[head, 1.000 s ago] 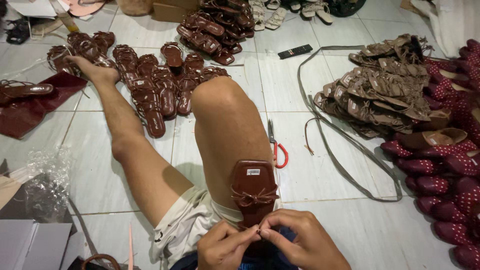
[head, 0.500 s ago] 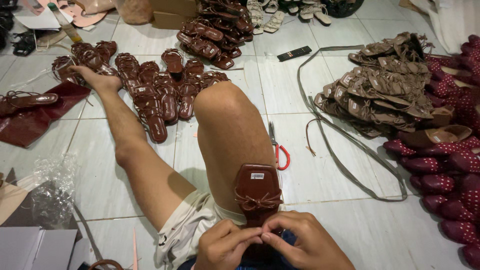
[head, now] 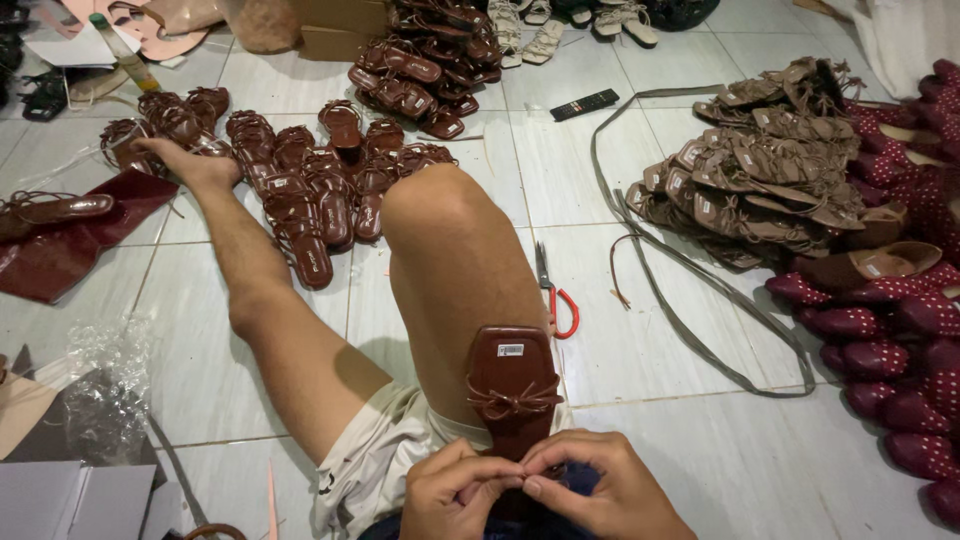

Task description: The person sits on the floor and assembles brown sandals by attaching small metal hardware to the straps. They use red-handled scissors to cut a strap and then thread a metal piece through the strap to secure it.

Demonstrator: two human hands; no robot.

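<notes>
A dark brown flat sandal [head: 512,385] with a knotted strap lies along my raised right thigh, toe pointing away from me. My left hand [head: 455,493] and my right hand [head: 600,490] meet at its near end, fingertips pinched together on the sandal's thin strap. Both hands are closed around that strap. My left leg stretches out across the tiled floor toward a group of brown sandals [head: 300,180].
Red-handled scissors [head: 556,295] lie on the tiles right of my knee. A heap of tan strappy sandals [head: 760,170] and a pile of dark red shoes [head: 890,320] fill the right side. More brown sandals [head: 420,60], a long grey strap [head: 690,310] and crumpled plastic [head: 105,380] lie around.
The view has shifted slightly downward and the sandal sits a little lower in frame. My fingers keep working the strap at its near end; nothing else moved.
</notes>
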